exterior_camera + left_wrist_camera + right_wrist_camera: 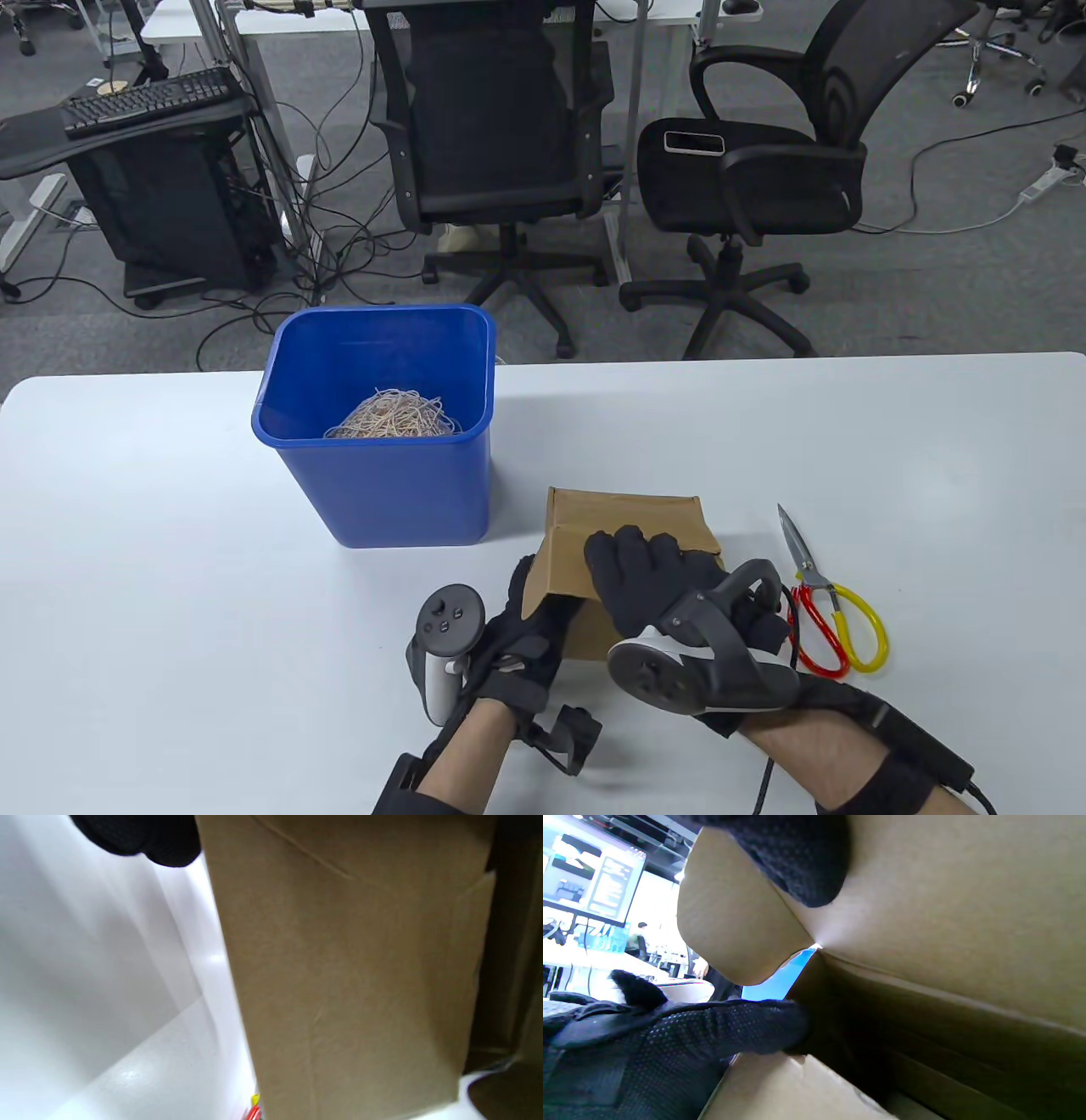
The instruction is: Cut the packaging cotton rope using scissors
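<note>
Two gloved hands work on a brown cardboard box (628, 531) near the front edge of the white worktop (170, 552). The right hand (657, 577) lies palm-down on the box's top flap, fingers spread flat across the cardboard and pressing on it. The left hand (530, 628) is at the box's near left corner, its fingers tucked under the raised flap and hidden from the table view; the right wrist view shows a gloved finger (721, 1031) reaching into the dark opening beneath the flap, so that hand holds the flap edge, though how tightly I cannot tell. The left wrist view is filled by a plain cardboard face (352, 976).

The scissors (827, 607), with one red and one yellow handle loop, lie on the worktop just beside the right hand, blades pointing away from the person, touched by neither hand. A blue plastic bin (382, 475) stands to the left of the box, behind it, holding a tangle of pale cotton rope (392, 416). No rope is visible around the box itself.
</note>
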Tool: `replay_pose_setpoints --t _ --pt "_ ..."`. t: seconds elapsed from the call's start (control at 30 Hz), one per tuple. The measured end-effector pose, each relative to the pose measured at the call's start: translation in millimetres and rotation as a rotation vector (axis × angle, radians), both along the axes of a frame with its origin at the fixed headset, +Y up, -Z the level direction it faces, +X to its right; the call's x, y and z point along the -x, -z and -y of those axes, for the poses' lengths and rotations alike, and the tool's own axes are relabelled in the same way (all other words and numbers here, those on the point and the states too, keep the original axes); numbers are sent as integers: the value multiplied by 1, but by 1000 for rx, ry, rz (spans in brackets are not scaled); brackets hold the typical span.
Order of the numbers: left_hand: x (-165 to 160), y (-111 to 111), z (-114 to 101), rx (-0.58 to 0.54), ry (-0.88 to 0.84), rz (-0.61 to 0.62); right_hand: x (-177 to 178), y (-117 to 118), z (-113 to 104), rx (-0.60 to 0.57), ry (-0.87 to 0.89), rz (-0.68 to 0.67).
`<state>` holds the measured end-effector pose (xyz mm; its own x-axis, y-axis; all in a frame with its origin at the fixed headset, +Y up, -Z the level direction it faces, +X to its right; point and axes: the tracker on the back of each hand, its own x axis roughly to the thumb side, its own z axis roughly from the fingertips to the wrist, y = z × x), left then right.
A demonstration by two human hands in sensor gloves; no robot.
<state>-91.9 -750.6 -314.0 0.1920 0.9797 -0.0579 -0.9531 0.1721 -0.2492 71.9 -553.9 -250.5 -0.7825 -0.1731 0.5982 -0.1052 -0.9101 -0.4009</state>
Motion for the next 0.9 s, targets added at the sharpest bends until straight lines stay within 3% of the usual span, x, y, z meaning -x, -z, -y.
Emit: replay_pose_setpoints --t 0.1,0.2,0.3,0.5,0.63,0.7,0.8,0.9 --pt "2 2 7 20 -143 4 -6 4 -6 -38 48 4" --pt "11 6 8 -48 -138 -24 -16 15 -16 -78 96 12" --pt "22 10 8 -107 -116 -97 -28 36 -31 -98 170 49" --pt "35 13 11 -112 -84 -109 -45 89 -57 -23 241 121" --pt "33 14 13 -97 -123 -80 -56 124 -68 -165 230 292" --pt "31 14 12 -102 -141 -45 -65 147 -69 -205 211 447" --pt "28 13 6 -106 -166 -1 -85 175 -67 -228 124 711" --pt "30 13 2 -157 -102 24 -103 185 -60 -179 224 750"
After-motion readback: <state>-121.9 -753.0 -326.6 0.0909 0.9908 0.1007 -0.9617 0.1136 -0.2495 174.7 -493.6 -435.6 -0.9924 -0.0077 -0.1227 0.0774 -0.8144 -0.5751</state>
